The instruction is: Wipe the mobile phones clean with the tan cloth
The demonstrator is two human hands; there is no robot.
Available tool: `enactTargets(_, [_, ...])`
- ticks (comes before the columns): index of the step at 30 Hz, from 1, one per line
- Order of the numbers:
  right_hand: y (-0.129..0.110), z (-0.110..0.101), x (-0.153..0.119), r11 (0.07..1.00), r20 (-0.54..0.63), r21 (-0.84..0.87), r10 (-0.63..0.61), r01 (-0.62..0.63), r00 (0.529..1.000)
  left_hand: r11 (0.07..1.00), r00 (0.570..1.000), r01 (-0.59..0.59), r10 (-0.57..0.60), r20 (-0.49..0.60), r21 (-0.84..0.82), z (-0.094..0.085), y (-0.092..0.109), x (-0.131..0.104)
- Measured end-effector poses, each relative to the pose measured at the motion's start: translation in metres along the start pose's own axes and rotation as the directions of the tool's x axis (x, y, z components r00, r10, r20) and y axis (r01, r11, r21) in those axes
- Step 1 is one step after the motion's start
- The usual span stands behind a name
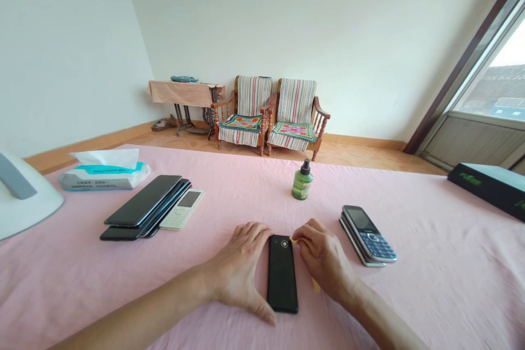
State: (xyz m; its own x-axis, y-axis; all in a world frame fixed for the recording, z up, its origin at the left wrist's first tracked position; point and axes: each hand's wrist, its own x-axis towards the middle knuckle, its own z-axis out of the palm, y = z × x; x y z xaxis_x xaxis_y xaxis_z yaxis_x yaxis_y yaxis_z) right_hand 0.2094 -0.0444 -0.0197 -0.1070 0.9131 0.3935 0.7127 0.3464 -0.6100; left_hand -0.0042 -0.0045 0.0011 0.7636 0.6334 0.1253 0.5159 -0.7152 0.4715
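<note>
A black phone (282,276) lies face down on the pink cloth, its round camera lens at the far end. Around its left edge my left hand (241,268) is spread, thumb by the near corner and fingers by the top. My right hand (324,257) is closed at the upper right corner, pinching a yellowish cloth (316,285) that is mostly hidden under the palm. To the right sits a stack of keypad phones (369,238). On the left are stacked dark smartphones (143,202) with a white keypad phone (182,209) beside them.
A green spray bottle (302,180) stands beyond the hands. Tissues (104,172) and a white rounded object (24,197) are at the left, a black box (488,186) at the far right. Two chairs (295,115) and a cloth-covered table (180,92) stand beyond.
</note>
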Motion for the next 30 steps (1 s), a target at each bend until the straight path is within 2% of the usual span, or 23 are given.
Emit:
enactTargets(4, [-0.002, 0.001, -0.002, 1.0, 0.035, 0.023, 0.011, -0.012, 0.999, 0.999, 0.999, 0.031, -0.032, 0.03, 0.032, 0.001, 0.004, -0.002])
enactTargets(9, [-0.005, 0.002, -0.005, 0.998, 0.101, 0.054, -0.027, 0.022, 0.994, 0.999, 1.0, 0.022, -0.022, -0.01, 0.034, 0.008, 0.002, -0.005])
enactTargets(17, [-0.009, 0.01, 0.002, 0.999, 0.098, -0.042, -0.019, 0.023, 0.995, 1.0, 1.0, 0.009, -0.009, -0.014, 0.0, 0.006, 0.002, -0.006])
enactTargets(22, [-0.012, 0.009, 0.005, 0.999, 0.176, -0.015, -0.043, 0.047, 0.983, 1.0, 1.0, 0.029, -0.029, -0.003, -0.001, 0.006, 0.003, -0.006])
enactTargets(30, [-0.01, 0.009, -0.001, 0.999, 0.148, 0.017, -0.029, 0.027, 0.989, 0.998, 0.998, 0.055, -0.056, 0.042, 0.029, 0.004, 0.005, -0.005])
